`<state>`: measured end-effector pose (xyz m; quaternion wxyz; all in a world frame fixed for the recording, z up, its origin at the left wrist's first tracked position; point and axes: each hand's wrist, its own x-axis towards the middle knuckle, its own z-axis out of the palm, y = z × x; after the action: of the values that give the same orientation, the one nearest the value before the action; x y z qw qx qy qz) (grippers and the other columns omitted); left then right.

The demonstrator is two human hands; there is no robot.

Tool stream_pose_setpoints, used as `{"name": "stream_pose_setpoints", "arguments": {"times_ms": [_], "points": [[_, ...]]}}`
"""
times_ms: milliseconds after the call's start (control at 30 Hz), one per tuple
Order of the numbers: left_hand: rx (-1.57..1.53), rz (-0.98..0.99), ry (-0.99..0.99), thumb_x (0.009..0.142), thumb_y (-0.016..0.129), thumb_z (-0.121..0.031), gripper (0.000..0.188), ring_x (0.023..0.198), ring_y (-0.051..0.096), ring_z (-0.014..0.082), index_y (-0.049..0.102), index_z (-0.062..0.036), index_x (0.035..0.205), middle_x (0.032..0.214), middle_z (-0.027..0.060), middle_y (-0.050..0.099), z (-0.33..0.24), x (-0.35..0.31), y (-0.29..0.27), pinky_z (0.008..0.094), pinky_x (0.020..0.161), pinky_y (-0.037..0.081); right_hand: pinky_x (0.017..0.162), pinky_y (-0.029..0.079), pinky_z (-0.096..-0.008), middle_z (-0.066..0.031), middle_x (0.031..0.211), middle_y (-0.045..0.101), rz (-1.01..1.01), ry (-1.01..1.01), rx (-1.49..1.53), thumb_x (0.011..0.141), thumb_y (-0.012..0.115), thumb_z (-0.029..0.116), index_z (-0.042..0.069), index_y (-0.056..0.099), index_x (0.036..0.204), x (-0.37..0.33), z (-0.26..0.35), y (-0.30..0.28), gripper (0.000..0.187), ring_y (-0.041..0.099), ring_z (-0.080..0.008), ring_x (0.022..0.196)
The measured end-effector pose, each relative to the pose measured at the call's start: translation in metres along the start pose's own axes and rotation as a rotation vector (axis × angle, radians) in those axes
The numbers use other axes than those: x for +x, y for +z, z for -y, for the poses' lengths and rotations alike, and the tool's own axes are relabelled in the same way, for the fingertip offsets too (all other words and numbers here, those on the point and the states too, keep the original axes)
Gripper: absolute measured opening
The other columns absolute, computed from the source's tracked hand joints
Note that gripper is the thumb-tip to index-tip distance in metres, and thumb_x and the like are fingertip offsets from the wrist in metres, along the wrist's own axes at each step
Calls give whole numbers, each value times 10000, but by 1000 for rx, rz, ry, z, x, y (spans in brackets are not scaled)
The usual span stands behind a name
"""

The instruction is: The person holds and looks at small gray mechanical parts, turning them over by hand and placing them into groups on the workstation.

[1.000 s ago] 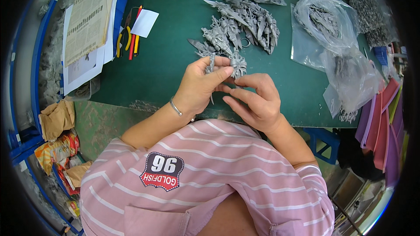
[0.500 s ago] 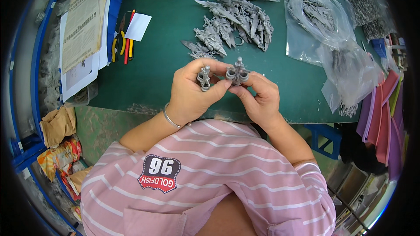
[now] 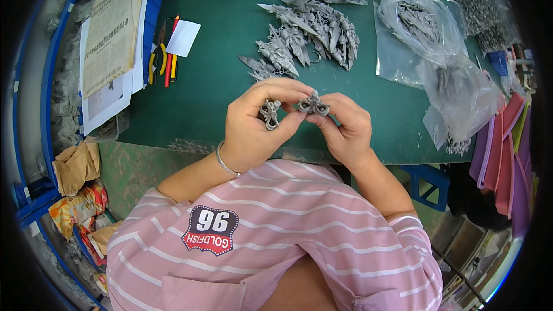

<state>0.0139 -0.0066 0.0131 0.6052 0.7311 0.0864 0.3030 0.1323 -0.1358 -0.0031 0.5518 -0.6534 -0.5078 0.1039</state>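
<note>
Grey trinket [image 3: 313,104], one: pinched between my left hand [image 3: 249,112] and right hand [image 3: 348,124], near edge of the surface [image 3: 213,95]. Second trinket [image 3: 269,115]: clasped in my left hand. Seemingly left: heap of grey pieces [image 3: 322,29] beyond. Finished count: I cannot tell.

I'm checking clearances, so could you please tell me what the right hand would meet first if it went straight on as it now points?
Beyond the grey part at its fingertips, the right hand would probably meet the left hand first, though depth is hard to judge here.
</note>
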Motion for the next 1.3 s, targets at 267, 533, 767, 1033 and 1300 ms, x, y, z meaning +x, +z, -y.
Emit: {"name": "stream_pose_setpoints", "arguments": {"times_ms": [267, 533, 767, 1033, 1300], "points": [[-646, -219, -695, 843, 632, -134, 228, 715, 591, 117, 543, 16, 990, 830, 57, 599, 11, 7, -4, 215, 537, 463, 563, 448, -228, -63, 768, 627, 199, 658, 703, 903, 548, 133, -37, 605, 1025, -7, 1, -11, 217, 556, -111, 625], [-785, -260, -760, 881, 568, -181, 235, 767, 587, 152, 523, 14, 1005, 867, 93, 594, 6, 14, -3, 275, 628, 496, 548, 455, -274, -95, 745, 623, 113, 542, 551, 882, 574, 130, -12, 598, 1077, -3, 4, -9, 243, 557, -169, 586], [-1388, -278, -870, 919, 525, -227, 236, 714, 522, 150, 518, -2, 990, 795, 51, 515, 32, 4, -44, 284, 630, 471, 559, 447, -343, -105, 702, 566, 87, 64, -241, 786, 648, 69, 29, 635, 906, 23, 6, 3, 128, 559, -260, 624], [-1034, -419, -734, 886, 565, -148, 99, 691, 514, 129, 536, -53, 896, 779, 38, 516, 27, 4, -56, 266, 592, 453, 611, 473, -394, -116, 738, 519, 270, -42, -656, 728, 651, 99, 19, 551, 755, 17, -25, 31, 131, 550, -300, 724], [-703, -390, -750, 826, 616, -83, 153, 685, 523, 120, 542, -19, 944, 784, 32, 534, 29, -2, -36, 268, 572, 452, 602, 462, -372, -104, 759, 521, 220, -86, -656, 717, 658, 132, 30, 546, 787, 12, -19, 21, 166, 545, -271, 727]]}}
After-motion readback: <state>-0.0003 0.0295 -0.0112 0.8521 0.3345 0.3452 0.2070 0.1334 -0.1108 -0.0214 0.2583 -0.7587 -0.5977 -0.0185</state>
